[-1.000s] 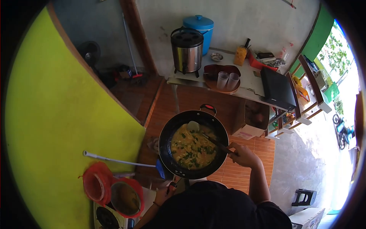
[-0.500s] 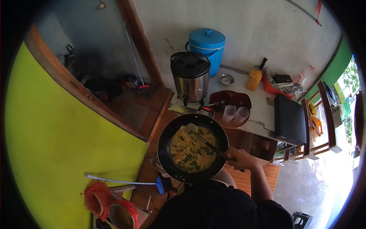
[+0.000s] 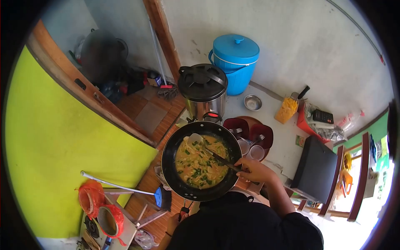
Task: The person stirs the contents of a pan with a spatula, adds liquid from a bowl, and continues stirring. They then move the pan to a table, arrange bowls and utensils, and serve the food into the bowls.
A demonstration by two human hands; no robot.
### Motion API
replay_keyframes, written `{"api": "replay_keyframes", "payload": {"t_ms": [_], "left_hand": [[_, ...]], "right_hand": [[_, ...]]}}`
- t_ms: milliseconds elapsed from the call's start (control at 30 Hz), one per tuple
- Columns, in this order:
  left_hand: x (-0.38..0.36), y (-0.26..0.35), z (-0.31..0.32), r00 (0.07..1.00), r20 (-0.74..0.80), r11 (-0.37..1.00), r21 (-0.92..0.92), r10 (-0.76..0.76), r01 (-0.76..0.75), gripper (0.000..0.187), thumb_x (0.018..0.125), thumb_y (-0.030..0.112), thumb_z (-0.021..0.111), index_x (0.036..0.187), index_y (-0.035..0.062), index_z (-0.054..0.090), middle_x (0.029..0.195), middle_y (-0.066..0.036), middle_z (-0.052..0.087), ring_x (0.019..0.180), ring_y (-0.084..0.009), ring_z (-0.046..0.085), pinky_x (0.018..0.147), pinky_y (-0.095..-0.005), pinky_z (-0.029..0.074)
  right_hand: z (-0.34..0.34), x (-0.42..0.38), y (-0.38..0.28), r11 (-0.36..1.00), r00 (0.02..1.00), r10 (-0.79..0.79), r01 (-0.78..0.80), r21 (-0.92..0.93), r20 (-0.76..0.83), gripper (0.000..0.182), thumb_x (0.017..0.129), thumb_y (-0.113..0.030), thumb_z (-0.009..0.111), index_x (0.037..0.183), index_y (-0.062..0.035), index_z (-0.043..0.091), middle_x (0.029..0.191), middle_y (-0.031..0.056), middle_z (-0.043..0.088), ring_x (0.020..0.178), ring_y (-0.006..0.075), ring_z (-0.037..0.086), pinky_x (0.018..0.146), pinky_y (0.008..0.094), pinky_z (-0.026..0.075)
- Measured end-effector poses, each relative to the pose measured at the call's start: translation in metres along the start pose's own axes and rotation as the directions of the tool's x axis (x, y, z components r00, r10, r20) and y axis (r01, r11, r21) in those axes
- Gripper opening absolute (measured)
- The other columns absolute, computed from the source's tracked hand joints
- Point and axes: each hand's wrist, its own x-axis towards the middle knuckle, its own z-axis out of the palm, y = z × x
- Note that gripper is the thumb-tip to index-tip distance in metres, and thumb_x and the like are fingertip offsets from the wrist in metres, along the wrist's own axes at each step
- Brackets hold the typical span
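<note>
A black pan [image 3: 168,156] with a red-and-black helper handle [image 3: 213,115] on its far side is in front of my body. In it lie noodle-like strands with chopped green pieces in yellowish liquid [image 3: 202,173]. My left hand [image 3: 173,223], partly hidden by my black sleeve, is closed around the pan's long handle [image 3: 183,213]. Above the pan's right rim, my right hand [image 3: 255,169] grips the dark handle of a spatula [image 3: 221,158]. The spatula's pale head rests in the food near the far side.
Beyond the pan stand a steel drink dispenser [image 3: 203,85] and a blue lidded bucket [image 3: 236,62]. Red-brown bowls [image 3: 262,132] with forks and clear cups [image 3: 255,153] sit on the counter, near a metal bowl [image 3: 252,102]. Red-bag-lined containers [image 3: 109,221] and a broom [image 3: 162,198] are lower left.
The view has shifted, and the pan appears slightly farther left. My left hand on the pan handle now shows. My right hand still holds the spatula in the food.
</note>
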Motion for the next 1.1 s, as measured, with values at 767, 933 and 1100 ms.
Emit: {"api": "replay_keyframes", "payload": {"t_ms": [767,933,1100], "left_hand": [[-0.009,0.073,0.041,0.99,-0.116,0.995,-0.065,-0.077,0.07,0.042,0.081,0.039,0.067,0.071,-0.0007,0.057,0.052,-0.01,0.047,0.05,-0.0111,0.044,0.045,-0.0311,0.035],[-0.007,0.033,0.049,0.985,-0.168,0.998,-0.055,-0.05,0.041,0.043,0.08,0.042,0.067,0.075,0.0001,0.06,0.054,-0.012,0.051,0.052,-0.0147,0.048,0.048,-0.032,0.038],[0.002,0.001,0.06,0.984,-0.115,0.989,0.045,-0.136,0.142,0.04,0.079,0.042,0.067,0.083,0.0027,0.062,0.058,-0.014,0.054,0.054,-0.0183,0.053,0.052,-0.0334,0.041]], "right_hand": [[-0.041,0.029,0.162,0.906,0.742,0.069,-0.326,-0.269,-0.666,0.01,0.075,-0.012,0.062,0.083,-0.0062,0.062,0.074,0.0134,0.065,0.066,0.0328,0.063,0.063,0.04,0.05],[0.002,0.043,0.193,0.894,0.732,0.218,-0.415,-0.169,-0.645,0.01,0.073,-0.013,0.06,0.079,-0.0055,0.061,0.074,0.0198,0.062,0.073,0.0403,0.061,0.066,0.0463,0.05],[-0.004,0.04,0.189,0.88,0.742,0.067,-0.359,-0.311,-0.667,0.013,0.075,-0.012,0.058,0.068,-0.0011,0.059,0.068,0.0195,0.062,0.064,0.0347,0.063,0.06,0.0414,0.051]]}}
